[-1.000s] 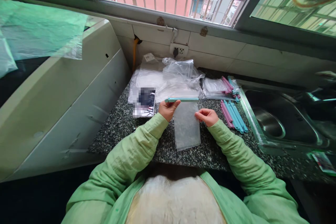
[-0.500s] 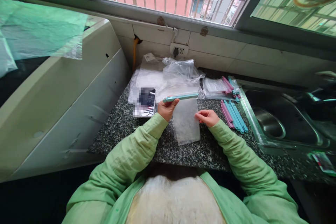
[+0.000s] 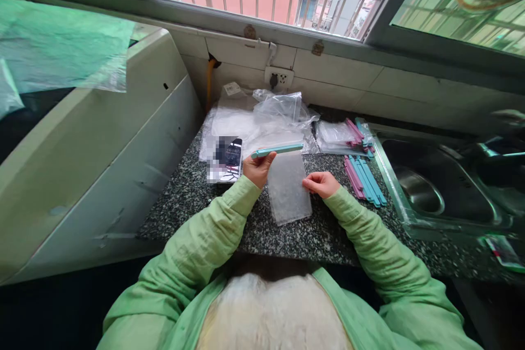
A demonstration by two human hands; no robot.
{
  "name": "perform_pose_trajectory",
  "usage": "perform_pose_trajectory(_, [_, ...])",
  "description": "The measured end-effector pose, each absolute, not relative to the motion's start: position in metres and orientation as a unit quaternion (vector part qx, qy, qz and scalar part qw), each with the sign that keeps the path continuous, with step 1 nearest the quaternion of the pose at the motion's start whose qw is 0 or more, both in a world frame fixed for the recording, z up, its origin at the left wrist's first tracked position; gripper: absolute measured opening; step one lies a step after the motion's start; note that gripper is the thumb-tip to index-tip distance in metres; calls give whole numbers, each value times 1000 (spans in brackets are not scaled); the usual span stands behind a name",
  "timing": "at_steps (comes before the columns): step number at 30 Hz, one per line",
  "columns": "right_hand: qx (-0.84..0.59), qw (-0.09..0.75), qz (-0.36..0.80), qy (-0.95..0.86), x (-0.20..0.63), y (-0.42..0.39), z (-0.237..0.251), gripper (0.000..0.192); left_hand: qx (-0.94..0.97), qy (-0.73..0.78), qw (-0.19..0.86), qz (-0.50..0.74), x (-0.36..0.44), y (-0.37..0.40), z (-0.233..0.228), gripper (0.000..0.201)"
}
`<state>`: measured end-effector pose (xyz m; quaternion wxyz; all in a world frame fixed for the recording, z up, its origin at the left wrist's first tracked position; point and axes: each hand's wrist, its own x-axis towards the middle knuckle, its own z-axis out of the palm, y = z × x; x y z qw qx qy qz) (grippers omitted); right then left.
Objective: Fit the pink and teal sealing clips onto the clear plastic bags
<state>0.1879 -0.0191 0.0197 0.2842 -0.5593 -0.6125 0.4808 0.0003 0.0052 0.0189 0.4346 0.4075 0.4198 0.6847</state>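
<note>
Two hands work one clear bag (image 3: 289,188) over the near counter (image 3: 184,197): the left hand (image 3: 257,168) pinches a teal clip (image 3: 278,149) along the bag's far edge, the right hand (image 3: 322,183) grips its right side; sliding the clip fully across seems next.

One teal sealing stick (image 3: 278,149), one clear bag (image 3: 288,188), one phone (image 3: 229,159), two hands.

Both arms in green sleeves reach forward, bent at the elbows. The left hand (image 3: 257,168) is raised, fingers curled in a pinch, thumb on top. The right hand (image 3: 322,184) sits lower, fingertips pinched together, knuckles up.
</note>
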Motion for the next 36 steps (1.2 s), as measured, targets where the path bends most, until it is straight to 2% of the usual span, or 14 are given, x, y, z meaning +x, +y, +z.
perform_pose_trajectory(15, [-563, 256, 488, -616, 189, -16, 13, 31, 407, 415, 427, 693, -1, 7, 15, 38])
perform_pose_trajectory(23, [-551, 177, 518, -630, 196, -17, 18, 32, 374, 411, 408, 725, -4, 12, 17, 38])
perform_pose_trajectory(36, [-570, 168, 517, -616, 193, -17, 19, 28, 390, 400, 370, 742, -4, 12, 14, 33])
